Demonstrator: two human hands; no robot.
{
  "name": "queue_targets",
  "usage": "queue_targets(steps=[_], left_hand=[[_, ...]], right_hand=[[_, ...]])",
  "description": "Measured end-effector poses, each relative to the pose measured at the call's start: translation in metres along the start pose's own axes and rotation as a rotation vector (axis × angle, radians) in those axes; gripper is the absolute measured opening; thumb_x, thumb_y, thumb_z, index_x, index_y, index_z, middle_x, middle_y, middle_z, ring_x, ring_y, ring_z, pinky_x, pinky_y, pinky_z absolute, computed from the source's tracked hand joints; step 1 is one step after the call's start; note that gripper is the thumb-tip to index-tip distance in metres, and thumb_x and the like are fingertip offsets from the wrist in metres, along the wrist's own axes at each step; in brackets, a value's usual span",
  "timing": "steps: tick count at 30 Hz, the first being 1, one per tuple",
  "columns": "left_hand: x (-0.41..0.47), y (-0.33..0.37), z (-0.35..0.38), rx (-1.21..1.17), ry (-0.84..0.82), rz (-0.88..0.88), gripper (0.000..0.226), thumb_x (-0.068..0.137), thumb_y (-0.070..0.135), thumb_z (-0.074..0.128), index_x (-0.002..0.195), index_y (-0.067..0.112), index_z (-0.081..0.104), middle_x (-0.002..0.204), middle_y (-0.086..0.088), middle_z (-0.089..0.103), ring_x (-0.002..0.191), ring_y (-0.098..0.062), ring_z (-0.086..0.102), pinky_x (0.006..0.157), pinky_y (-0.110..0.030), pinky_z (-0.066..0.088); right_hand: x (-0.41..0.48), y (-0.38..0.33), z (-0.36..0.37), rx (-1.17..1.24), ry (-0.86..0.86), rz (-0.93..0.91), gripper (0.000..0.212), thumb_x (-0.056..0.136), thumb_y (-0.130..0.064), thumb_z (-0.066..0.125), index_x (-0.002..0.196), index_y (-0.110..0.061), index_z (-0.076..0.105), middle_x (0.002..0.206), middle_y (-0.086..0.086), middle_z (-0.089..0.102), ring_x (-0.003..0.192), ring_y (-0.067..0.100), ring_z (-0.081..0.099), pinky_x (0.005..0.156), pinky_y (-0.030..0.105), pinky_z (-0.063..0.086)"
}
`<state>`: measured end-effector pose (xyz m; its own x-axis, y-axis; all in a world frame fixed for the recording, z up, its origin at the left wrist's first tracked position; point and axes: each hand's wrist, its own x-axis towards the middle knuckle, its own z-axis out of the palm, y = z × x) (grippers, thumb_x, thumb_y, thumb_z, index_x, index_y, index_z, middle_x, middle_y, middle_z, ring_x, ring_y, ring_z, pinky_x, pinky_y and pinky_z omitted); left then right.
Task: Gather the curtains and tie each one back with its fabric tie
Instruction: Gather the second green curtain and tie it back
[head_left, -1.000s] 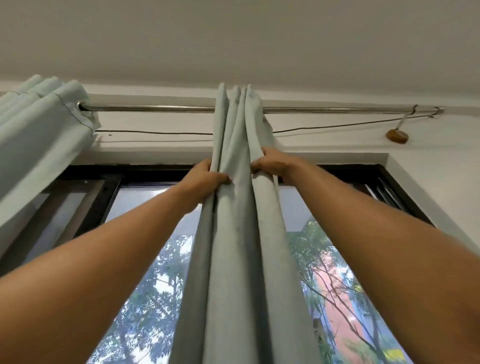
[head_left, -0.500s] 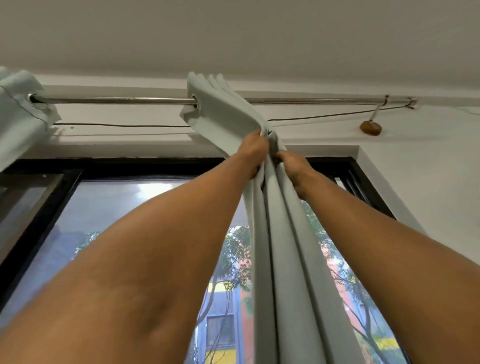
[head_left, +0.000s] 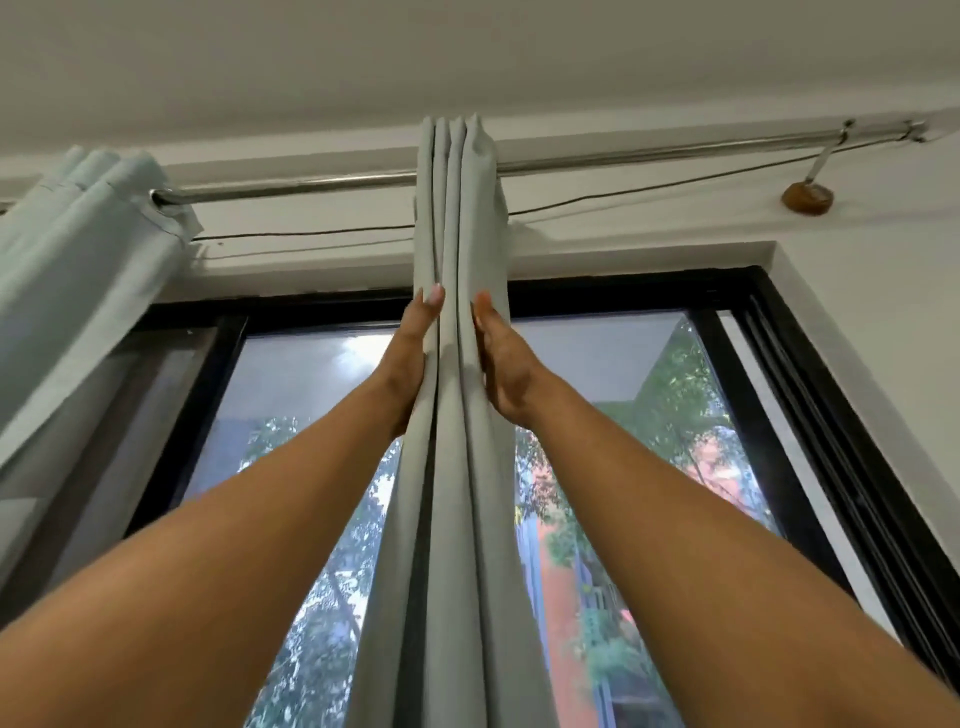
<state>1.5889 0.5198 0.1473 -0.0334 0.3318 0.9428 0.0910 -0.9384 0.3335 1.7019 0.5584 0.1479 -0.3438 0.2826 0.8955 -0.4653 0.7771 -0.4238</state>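
Left forearm (head_left: 208, 561): bare along its whole visible length, wide near the camera and narrowing to the wrist. Right forearm (head_left: 691, 525): bare likewise, same taper. Left hand (head_left: 410, 358): bare; one nail (head_left: 434, 294) showed pale, rounded, reaching just past the fingertip. Right hand (head_left: 501, 364): bare; nails too small to make out.

steel rod (head_left: 322, 184) above black window frame (head_left: 623, 296); brown knob (head_left: 808, 197) right
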Motion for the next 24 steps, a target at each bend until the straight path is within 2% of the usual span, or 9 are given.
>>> queue_targets(steps=[3, 5, 8, 10, 14, 17, 20, 22, 24], left_hand=[[-0.028, -0.003, -0.016, -0.001, 0.056, -0.033, 0.065, 0.088, 0.065, 0.048, 0.134, 0.021, 0.052, 0.123, -0.012, 0.065, 0.103, -0.025, 0.068, 0.084, -0.039, 0.058], [-0.063, -0.019, -0.016, 0.032, 0.053, -0.096, 0.054, 0.094, 0.057, 0.045, 0.131, 0.018, 0.054, 0.118, -0.013, 0.067, 0.095, -0.022, 0.071, 0.075, -0.033, 0.059], [-0.115, -0.027, -0.02, 0.044, 0.098, -0.198, 0.069, 0.082, 0.069, 0.053, 0.137, 0.028, 0.048, 0.133, -0.007, 0.059, 0.113, -0.022, 0.064, 0.096, -0.043, 0.052], [-0.142, -0.045, -0.017, 0.039, 0.14, -0.238, 0.081, 0.075, 0.076, 0.055, 0.142, 0.032, 0.042, 0.139, -0.005, 0.054, 0.12, -0.024, 0.059, 0.102, -0.048, 0.047], [-0.225, -0.054, -0.007, 0.102, 0.121, -0.362, 0.064, 0.087, 0.054, 0.058, 0.143, 0.026, 0.04, 0.133, -0.007, 0.059, 0.114, -0.023, 0.062, 0.099, -0.044, 0.05], [-0.291, -0.069, -0.002, 0.178, 0.153, -0.407, 0.053, 0.097, 0.036, 0.052, 0.146, 0.031, 0.035, 0.141, 0.0, 0.052, 0.122, -0.018, 0.056, 0.105, -0.042, 0.045], [-0.354, -0.07, 0.008, 0.251, 0.094, -0.428, 0.05, 0.101, 0.009, 0.04, 0.147, 0.028, 0.032, 0.141, 0.015, 0.039, 0.127, -0.007, 0.042, 0.105, -0.018, 0.035], [-0.396, -0.066, 0.013, 0.269, 0.061, -0.428, 0.054, 0.101, 0.002, 0.037, 0.142, 0.035, 0.026, 0.138, 0.016, 0.035, 0.13, -0.004, 0.037, 0.102, -0.013, 0.033], [-0.426, -0.067, 0.013, 0.327, 0.073, -0.421, 0.058, 0.098, -0.004, 0.04, 0.138, 0.036, 0.028, 0.136, 0.013, 0.041, 0.127, -0.006, 0.043, 0.098, -0.009, 0.037]], right_hand=[[-0.023, 0.013, 0.016, 0.161, 0.174, 0.038, 0.063, 0.093, -0.063, 0.031, 0.136, -0.02, 0.048, 0.128, 0.008, 0.06, 0.109, 0.02, 0.061, 0.09, 0.036, 0.052], [-0.057, 0.034, 0.022, 0.145, 0.149, 0.126, 0.061, 0.094, -0.061, 0.032, 0.13, -0.017, 0.054, 0.122, 0.012, 0.063, 0.106, 0.024, 0.063, 0.09, 0.038, 0.053], [-0.108, 0.048, 0.039, 0.263, 0.196, 0.212, 0.056, 0.095, -0.056, 0.033, 0.125, -0.016, 0.059, 0.115, 0.01, 0.067, 0.107, 0.025, 0.063, 0.095, 0.042, 0.05], [-0.14, 0.06, 0.04, 0.32, 0.241, 0.275, 0.061, 0.095, -0.057, 0.029, 0.123, -0.013, 0.06, 0.109, 0.01, 0.069, 0.103, 0.025, 0.065, 0.092, 0.039, 0.052], [-0.213, 0.077, 0.059, 0.347, 0.237, 0.393, 0.058, 0.094, -0.059, 0.027, 0.112, -0.021, 0.066, 0.116, 0.013, 0.067, 0.106, 0.027, 0.064, 0.089, 0.039, 0.053], [-0.27, 0.078, 0.072, 0.317, 0.218, 0.46, 0.058, 0.095, -0.056, 0.022, 0.11, -0.02, 0.065, 0.109, 0.006, 0.07, 0.1, 0.019, 0.066, 0.081, 0.028, 0.055], [-0.313, 0.08, 0.077, 0.214, 0.235, 0.548, 0.048, 0.093, -0.053, 0.03, 0.104, -0.023, 0.065, 0.106, 0.001, 0.069, 0.1, 0.017, 0.065, 0.085, 0.03, 0.054], [-0.338, 0.08, 0.081, 0.107, 0.222, 0.623, 0.043, 0.089, -0.058, 0.036, 0.103, -0.028, 0.064, 0.108, -0.001, 0.068, 0.103, 0.017, 0.063, 0.091, 0.038, 0.051], [-0.354, 0.082, 0.083, 0.024, 0.23, 0.662, 0.04, 0.085, -0.057, 0.046, 0.109, -0.028, 0.06, 0.109, -0.002, 0.066, 0.1, 0.013, 0.063, 0.087, 0.037, 0.052]])
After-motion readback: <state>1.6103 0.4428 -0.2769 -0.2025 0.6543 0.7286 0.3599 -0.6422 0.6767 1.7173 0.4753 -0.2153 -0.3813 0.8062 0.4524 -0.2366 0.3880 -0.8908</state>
